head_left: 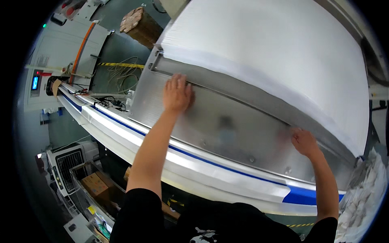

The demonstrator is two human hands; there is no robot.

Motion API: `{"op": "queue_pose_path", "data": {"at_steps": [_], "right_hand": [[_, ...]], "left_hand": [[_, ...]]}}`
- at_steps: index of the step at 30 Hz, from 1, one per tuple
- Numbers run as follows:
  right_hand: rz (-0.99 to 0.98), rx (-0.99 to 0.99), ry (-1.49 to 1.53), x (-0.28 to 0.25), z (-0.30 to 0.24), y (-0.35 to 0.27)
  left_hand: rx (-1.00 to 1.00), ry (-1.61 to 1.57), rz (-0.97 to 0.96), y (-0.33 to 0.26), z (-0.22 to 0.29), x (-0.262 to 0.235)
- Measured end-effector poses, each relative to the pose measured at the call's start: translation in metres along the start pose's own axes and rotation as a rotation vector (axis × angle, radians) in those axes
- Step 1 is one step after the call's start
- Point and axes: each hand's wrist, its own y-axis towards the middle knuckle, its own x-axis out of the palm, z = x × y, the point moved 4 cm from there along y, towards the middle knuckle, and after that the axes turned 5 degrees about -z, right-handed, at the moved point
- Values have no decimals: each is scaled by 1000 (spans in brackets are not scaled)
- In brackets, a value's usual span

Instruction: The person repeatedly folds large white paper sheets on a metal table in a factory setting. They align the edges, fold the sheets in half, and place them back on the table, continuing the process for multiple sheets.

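A wide brushed-metal panel (239,117) lies in front of me, with a dark slot along its far edge. My left hand (177,95) rests on its left part, open, the extended fingers reaching that edge. Farther right, my right hand (304,142) is closed, its fingers curled at the same edge; what is in them, if anything, is hidden. Beyond the slot a broad white sheet (267,52) covers a large surface, its near edge curving down toward the metal.
A white rail with a blue stripe (194,157) runs along the panel's near side. At left stand a white machine (56,60) and coiled cables (121,77) on the floor. A cardboard box (97,186) sits lower left; crumpled whitish sheeting (362,202) hangs at right.
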Motion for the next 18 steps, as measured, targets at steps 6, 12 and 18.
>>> {"op": "queue_pose_path", "data": {"at_steps": [6, 12, 18], "right_hand": [[148, -306, 175, -94, -173, 188], [339, -442, 434, -143, -268, 338], [263, -329, 346, -146, -294, 395]], "left_hand": [[-104, -117, 31, -4, -9, 22], [-116, -197, 33, 4, -8, 19], [-116, -240, 14, 3, -12, 21]]}}
